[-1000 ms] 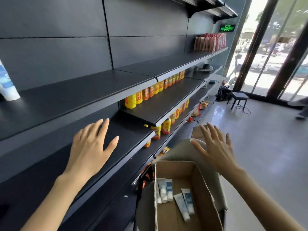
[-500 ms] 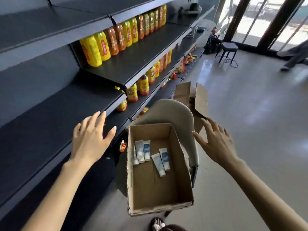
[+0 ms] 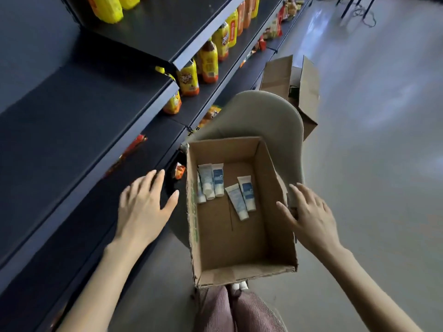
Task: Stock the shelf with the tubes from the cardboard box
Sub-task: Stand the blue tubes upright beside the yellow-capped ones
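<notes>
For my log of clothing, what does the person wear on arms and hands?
The left arm and right arm are bare up to the picture edge; no sleeves show. The left hand and right hand have no gloves, rings, watch or bracelet in view.

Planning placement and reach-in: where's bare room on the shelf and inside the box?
Shelf: the dark board left of the left hand is bare up to the bottles in the farther bay, which is crowded. Cardboard box: the near half of its floor is bare; five tubes lie in the far half.
</notes>
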Action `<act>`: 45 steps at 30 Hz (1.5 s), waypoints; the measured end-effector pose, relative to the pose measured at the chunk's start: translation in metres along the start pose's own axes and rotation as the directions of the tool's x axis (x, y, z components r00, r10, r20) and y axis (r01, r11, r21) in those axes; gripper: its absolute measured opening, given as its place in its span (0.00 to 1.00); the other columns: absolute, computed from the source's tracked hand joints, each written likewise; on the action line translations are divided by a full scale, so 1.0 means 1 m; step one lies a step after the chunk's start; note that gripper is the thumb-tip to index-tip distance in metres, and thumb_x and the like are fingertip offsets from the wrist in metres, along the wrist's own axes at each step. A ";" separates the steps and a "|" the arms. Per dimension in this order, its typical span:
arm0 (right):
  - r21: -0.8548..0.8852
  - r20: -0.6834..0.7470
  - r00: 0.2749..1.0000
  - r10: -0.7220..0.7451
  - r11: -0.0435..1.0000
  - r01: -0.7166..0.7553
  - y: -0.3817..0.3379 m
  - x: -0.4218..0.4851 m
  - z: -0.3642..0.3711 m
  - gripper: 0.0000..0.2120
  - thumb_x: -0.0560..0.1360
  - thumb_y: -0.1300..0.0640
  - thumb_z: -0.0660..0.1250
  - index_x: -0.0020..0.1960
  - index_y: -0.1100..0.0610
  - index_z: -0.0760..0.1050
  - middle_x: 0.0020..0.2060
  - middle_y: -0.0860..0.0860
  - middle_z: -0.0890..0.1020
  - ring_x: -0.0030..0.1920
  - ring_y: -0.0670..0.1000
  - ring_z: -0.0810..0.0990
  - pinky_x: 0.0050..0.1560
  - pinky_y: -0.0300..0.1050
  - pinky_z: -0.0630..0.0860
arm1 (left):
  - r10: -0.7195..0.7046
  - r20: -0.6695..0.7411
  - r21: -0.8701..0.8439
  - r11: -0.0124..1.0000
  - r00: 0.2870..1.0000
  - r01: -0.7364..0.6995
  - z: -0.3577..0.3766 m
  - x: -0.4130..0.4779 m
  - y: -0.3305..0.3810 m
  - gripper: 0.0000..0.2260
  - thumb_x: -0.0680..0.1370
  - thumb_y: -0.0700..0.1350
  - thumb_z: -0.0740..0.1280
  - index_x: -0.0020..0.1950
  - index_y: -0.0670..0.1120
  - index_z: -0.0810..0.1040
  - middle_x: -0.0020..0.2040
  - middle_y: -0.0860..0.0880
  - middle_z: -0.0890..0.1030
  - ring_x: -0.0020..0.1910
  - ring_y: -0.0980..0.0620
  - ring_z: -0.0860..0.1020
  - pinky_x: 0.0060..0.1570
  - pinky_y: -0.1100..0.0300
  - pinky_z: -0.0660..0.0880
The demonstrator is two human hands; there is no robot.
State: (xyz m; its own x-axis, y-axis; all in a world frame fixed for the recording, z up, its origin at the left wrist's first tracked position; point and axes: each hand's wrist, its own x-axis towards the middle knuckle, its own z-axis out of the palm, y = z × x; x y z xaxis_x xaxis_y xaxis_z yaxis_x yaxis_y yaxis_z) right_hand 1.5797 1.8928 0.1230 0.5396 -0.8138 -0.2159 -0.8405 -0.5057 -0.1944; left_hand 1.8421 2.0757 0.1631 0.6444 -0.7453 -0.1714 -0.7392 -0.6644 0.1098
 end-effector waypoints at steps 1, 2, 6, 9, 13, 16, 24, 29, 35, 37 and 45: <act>0.002 0.012 1.000 -0.012 1.000 0.012 -0.002 0.002 0.009 0.31 0.78 0.36 0.52 0.74 0.53 0.62 0.72 0.53 0.66 0.71 0.56 0.67 0.70 0.57 0.65 | 0.009 0.014 -0.007 1.000 1.000 -0.009 0.007 0.002 0.003 0.37 0.73 0.65 0.42 0.74 0.45 0.64 0.72 0.46 0.68 0.70 0.45 0.66 0.66 0.45 0.63; 0.005 0.028 0.999 -0.022 1.000 0.022 -0.005 0.004 0.017 0.31 0.77 0.36 0.52 0.74 0.53 0.62 0.72 0.53 0.66 0.71 0.55 0.66 0.70 0.56 0.65 | 0.018 0.026 -0.017 1.000 1.000 -0.018 0.012 0.003 0.006 0.38 0.73 0.65 0.41 0.74 0.46 0.63 0.72 0.46 0.68 0.71 0.45 0.65 0.67 0.46 0.62; 0.024 0.104 0.994 -0.013 1.000 0.011 -0.015 0.018 0.063 0.32 0.77 0.36 0.52 0.75 0.51 0.58 0.74 0.51 0.63 0.73 0.53 0.63 0.70 0.53 0.63 | 0.040 0.104 -0.070 0.997 0.994 -0.033 0.046 0.011 0.018 0.34 0.75 0.65 0.45 0.76 0.48 0.59 0.75 0.48 0.64 0.73 0.47 0.61 0.69 0.47 0.59; 0.027 0.172 0.985 -0.026 0.999 0.022 -0.019 0.027 0.099 0.32 0.78 0.36 0.51 0.76 0.52 0.56 0.75 0.52 0.62 0.74 0.53 0.62 0.70 0.52 0.63 | 0.047 0.157 -0.085 0.996 0.986 -0.034 0.072 0.019 0.024 0.29 0.79 0.63 0.50 0.77 0.49 0.56 0.76 0.49 0.60 0.74 0.49 0.58 0.70 0.48 0.57; 0.039 0.234 0.972 0.019 0.999 -0.028 -0.016 0.043 0.143 0.31 0.79 0.38 0.52 0.76 0.53 0.55 0.75 0.53 0.61 0.73 0.55 0.62 0.67 0.53 0.66 | 0.065 0.178 -0.087 0.995 0.982 -0.050 0.096 0.029 0.027 0.29 0.79 0.61 0.52 0.77 0.49 0.56 0.77 0.49 0.58 0.75 0.48 0.56 0.71 0.48 0.56; 0.072 0.267 0.960 0.084 0.992 -0.107 -0.014 0.055 0.172 0.31 0.79 0.40 0.53 0.76 0.54 0.54 0.74 0.53 0.60 0.70 0.57 0.65 0.62 0.54 0.70 | 0.079 0.166 -0.100 0.993 0.983 -0.063 0.113 0.036 0.028 0.29 0.80 0.62 0.50 0.77 0.49 0.57 0.76 0.48 0.60 0.75 0.47 0.57 0.70 0.46 0.58; 0.338 0.296 0.941 0.167 0.903 -0.267 -0.006 0.107 0.240 0.32 0.79 0.45 0.60 0.77 0.52 0.50 0.72 0.55 0.61 0.70 0.58 0.65 0.62 0.56 0.71 | 0.106 0.132 -0.095 0.991 0.986 -0.094 0.150 0.050 0.022 0.32 0.77 0.63 0.46 0.75 0.48 0.61 0.75 0.47 0.63 0.73 0.47 0.59 0.68 0.43 0.60; 0.540 0.400 0.846 0.354 0.655 -0.529 -0.008 0.144 0.275 0.29 0.77 0.54 0.64 0.74 0.56 0.58 0.67 0.56 0.69 0.66 0.58 0.72 0.63 0.57 0.72 | 0.121 0.113 -0.133 0.985 0.986 -0.105 0.162 0.056 0.021 0.30 0.78 0.62 0.48 0.75 0.48 0.61 0.74 0.47 0.64 0.73 0.48 0.59 0.68 0.45 0.60; 0.518 0.420 0.782 0.461 0.585 -0.624 -0.011 0.160 0.292 0.26 0.74 0.60 0.70 0.69 0.61 0.65 0.64 0.59 0.70 0.63 0.59 0.73 0.58 0.49 0.73 | 0.126 0.082 -0.207 0.972 0.989 -0.106 0.171 0.060 0.027 0.28 0.78 0.60 0.50 0.74 0.48 0.64 0.73 0.48 0.67 0.72 0.50 0.61 0.68 0.47 0.60; 0.547 0.464 0.767 0.442 0.538 -0.641 -0.011 0.159 0.292 0.24 0.72 0.60 0.72 0.65 0.61 0.68 0.62 0.58 0.74 0.61 0.57 0.76 0.52 0.46 0.73 | 0.119 0.051 -0.251 0.963 0.992 -0.103 0.170 0.062 0.030 0.28 0.78 0.60 0.50 0.73 0.47 0.65 0.72 0.48 0.68 0.71 0.50 0.62 0.68 0.47 0.61; 0.666 0.593 0.741 0.314 0.326 -0.671 -0.017 0.138 0.277 0.26 0.71 0.60 0.73 0.66 0.59 0.68 0.60 0.55 0.77 0.52 0.49 0.76 0.49 0.43 0.72 | 0.111 0.010 -0.456 0.885 0.994 -0.095 0.166 0.065 0.038 0.24 0.78 0.55 0.55 0.72 0.46 0.67 0.70 0.50 0.69 0.70 0.53 0.61 0.67 0.59 0.58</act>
State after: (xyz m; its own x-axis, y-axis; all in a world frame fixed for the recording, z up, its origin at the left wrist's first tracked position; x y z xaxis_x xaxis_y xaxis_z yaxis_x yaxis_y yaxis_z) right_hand 1.6822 1.8678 -0.1684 0.1647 -0.5924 -0.7887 -0.6031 0.5722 -0.5557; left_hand 1.8229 2.0113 -0.0062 0.5560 -0.8141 -0.1675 -0.6261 -0.5428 0.5598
